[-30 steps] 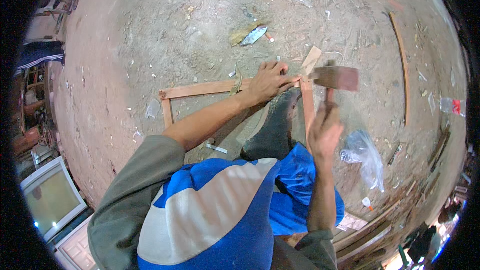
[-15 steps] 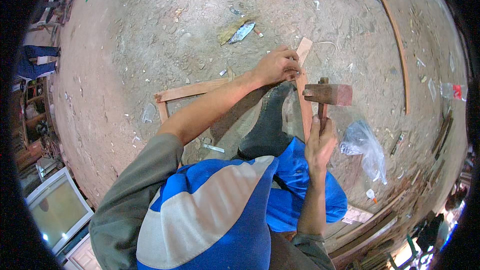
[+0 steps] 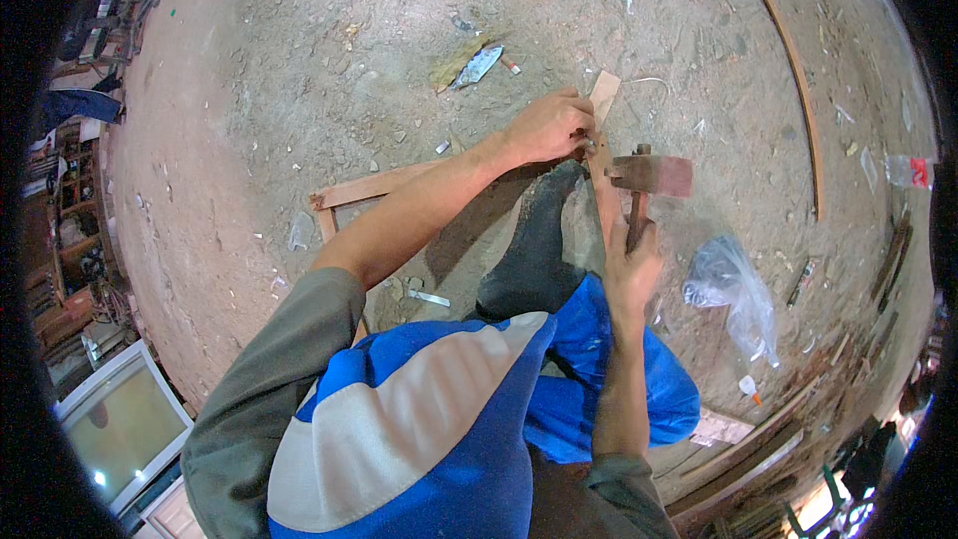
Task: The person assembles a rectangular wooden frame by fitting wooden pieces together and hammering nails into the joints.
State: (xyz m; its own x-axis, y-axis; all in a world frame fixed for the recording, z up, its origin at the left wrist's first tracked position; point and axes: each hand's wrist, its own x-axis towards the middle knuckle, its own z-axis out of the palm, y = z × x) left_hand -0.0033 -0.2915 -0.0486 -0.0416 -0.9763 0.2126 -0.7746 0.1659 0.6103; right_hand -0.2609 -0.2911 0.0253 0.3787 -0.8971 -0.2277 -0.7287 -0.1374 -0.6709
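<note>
My right hand (image 3: 633,262) is wrapped round the handle of a wooden mallet (image 3: 659,177). The mallet's blocky head is slightly blurred and lies just right of a wooden frame (image 3: 602,175) on the ground. At the frame's far right corner my left hand (image 3: 555,127) has its fingers closed against the wood; a small pale bit shows at the fingertips, too hidden to name. Another rail (image 3: 374,187) runs left under my left forearm to a corner joint. My dark boot (image 3: 529,240) stands inside the frame, its toe close to that far right corner.
A clear plastic bag (image 3: 733,294) lies right of my knee. Farther right are a long thin wooden strip (image 3: 798,100) and scattered litter. A white-framed panel (image 3: 125,419) stands at the lower left. Timber lengths (image 3: 743,439) lie at the lower right.
The mallet head has shifted slightly left and down, closer to the frame, with my right hand. My left hand stays at the corner, with its fingers a little more curled.
</note>
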